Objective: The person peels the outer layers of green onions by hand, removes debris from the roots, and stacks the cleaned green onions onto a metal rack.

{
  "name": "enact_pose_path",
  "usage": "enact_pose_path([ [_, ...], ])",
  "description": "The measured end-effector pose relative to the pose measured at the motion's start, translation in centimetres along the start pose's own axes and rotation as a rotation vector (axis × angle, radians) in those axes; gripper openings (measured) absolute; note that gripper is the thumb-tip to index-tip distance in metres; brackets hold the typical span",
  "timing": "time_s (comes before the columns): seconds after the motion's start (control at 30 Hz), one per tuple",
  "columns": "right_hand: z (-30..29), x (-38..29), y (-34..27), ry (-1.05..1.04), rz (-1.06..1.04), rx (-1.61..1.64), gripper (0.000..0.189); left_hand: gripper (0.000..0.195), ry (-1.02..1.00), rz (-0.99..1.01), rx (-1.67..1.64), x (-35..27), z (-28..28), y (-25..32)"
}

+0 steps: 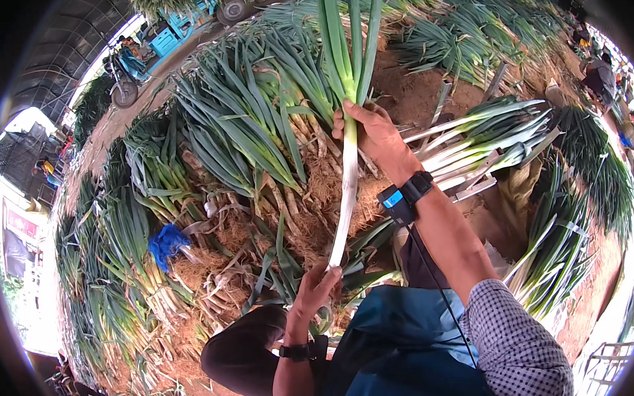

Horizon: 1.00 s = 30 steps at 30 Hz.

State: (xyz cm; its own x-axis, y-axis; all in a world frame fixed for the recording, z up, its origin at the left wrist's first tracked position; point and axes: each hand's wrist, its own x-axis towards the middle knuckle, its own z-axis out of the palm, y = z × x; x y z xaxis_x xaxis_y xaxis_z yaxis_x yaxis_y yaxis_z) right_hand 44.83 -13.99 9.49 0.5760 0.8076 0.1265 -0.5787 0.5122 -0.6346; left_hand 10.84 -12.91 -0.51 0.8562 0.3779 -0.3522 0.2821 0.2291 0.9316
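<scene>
A single large green onion stands nearly upright before me, its white shaft bare and its green leaves pointing away. My right hand grips it where white turns to green. Lower down, my left hand pinches the root end, whose tip is hidden by the fingers. Behind the stalk lie untrimmed green onions with dry brown roots. Right of my right forearm, clean white-shafted green onions rest in a metal frame.
A tied bundle of green onions lies at the right. Left of centre is a blue plastic bag among the roots. More green onions cover the left ground. A blue cargo tricycle stands at the far left. A person is at the far right.
</scene>
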Motion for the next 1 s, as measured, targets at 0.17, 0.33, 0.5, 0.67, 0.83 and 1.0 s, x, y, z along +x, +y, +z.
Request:
enact_pose_path([
  [0.17,-1.2,1.2,-0.2,0.267,-0.139,0.012,0.02,0.045,0.271,0.149,0.199,-2.5,0.3,-3.4],
  [0.33,-3.0,2.3,-2.5,0.397,-0.18,-0.02,0.02,0.038,0.359,0.155,0.745,-7.3,-1.8,-4.3],
  [0.5,-2.6,1.6,-2.7,0.12,-0.1,0.114,0.026,0.035,0.657,0.487,1.399,-7.3,-2.8,0.5],
  [0.67,1.8,-0.6,0.5,-0.026,-0.065,0.048,0.027,0.022,0.518,0.556,0.647,-0.7,-1.0,7.8],
  [0.83,4.8,-2.2,1.8,-0.116,-0.028,0.01,0.033,0.026,0.356,0.537,0.482,4.5,1.7,10.7],
  [1.0,5.1,-2.6,1.8,-0.099,-0.019,-0.035,0.032,0.014,0.335,0.567,0.574,5.5,2.3,10.6],
])
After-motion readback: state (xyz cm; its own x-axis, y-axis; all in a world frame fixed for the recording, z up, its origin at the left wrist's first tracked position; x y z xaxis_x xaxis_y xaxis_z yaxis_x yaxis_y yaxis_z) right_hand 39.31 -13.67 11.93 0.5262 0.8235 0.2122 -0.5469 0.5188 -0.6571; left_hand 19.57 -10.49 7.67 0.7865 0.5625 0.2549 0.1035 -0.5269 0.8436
